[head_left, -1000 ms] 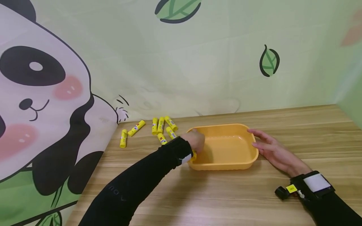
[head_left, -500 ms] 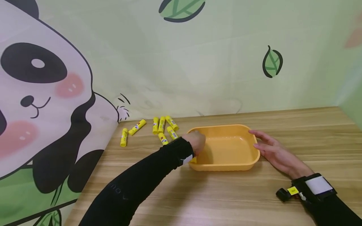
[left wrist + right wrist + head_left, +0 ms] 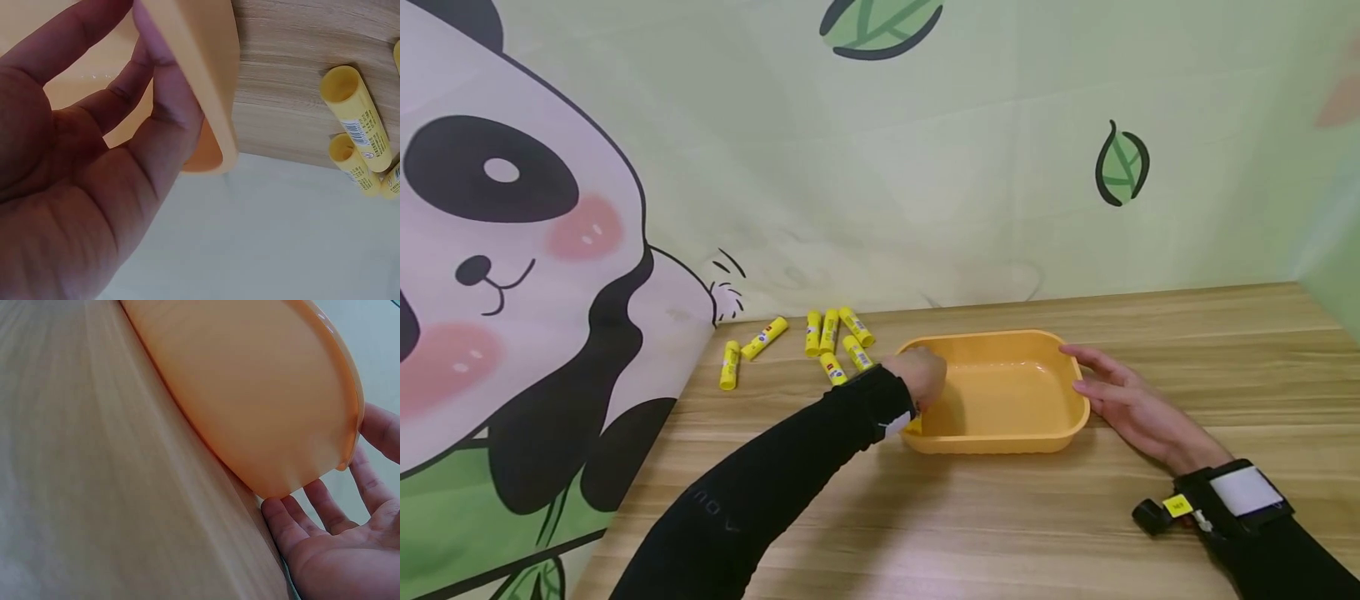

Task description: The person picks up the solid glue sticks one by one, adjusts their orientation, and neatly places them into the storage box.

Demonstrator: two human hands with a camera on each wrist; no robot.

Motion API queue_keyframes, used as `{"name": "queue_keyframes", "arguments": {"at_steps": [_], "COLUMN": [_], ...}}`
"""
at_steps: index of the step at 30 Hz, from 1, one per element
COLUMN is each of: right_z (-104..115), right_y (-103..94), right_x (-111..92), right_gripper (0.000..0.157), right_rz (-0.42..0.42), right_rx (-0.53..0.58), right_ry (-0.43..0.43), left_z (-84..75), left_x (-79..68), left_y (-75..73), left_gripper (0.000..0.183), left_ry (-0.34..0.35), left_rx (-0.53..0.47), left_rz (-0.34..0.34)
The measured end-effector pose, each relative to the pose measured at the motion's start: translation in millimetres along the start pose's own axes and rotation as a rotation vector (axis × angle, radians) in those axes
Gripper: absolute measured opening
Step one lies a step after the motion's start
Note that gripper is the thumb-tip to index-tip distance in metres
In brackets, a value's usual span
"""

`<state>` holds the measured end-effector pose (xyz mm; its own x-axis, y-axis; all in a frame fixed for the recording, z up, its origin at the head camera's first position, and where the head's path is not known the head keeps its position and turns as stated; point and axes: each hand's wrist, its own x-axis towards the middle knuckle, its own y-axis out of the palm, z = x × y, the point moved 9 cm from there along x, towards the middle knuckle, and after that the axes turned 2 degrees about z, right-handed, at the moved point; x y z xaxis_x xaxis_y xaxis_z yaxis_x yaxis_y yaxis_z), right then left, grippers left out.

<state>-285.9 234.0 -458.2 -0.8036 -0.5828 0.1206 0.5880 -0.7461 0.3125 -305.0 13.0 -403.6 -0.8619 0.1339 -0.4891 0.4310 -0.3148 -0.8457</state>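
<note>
Orange tray [image 3: 1000,443] | left hand [image 3: 917,372] inside left end, hold unclear | right hand [image 3: 1137,410] spread against right end

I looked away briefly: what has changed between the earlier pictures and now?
Nothing visibly, beyond a slight shift of the head camera's view. The left hand is still over the left end of the orange tray, the right hand still touches its right end, and the yellow tubes lie as before.

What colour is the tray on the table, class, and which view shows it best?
The tray is plain yellow-orange, best seen in the head view.
</note>
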Motion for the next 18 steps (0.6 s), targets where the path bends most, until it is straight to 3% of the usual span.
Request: {"name": "queue_keyframes", "arguments": {"at_steps": [9,15,18], "right_z": [-1,-2,-1], "right_y": [-1.1,-1.0,-0.7], "right_x": [0,0,0], "right_gripper": [0.051,0.052,0.052], "right_rz": [-0.012,-0.015,-0.010], "right_rx": [-0.007,-0.007,-0.008], "right_ry": [0.016,0.024,0.017], "left_z": [-3.1,-11.3,-12.4], "left_x": [-4.4,-10.7,-13.4], "left_y": [-0.4,-11.3,-16.7], "left_gripper": [0.005,0.004,0.005], "left_ry": [0.028,0.165,0.195], "left_rx": [-0.033,-0.041,-0.054], "left_rz": [-0.016,-0.063,-0.080]}}
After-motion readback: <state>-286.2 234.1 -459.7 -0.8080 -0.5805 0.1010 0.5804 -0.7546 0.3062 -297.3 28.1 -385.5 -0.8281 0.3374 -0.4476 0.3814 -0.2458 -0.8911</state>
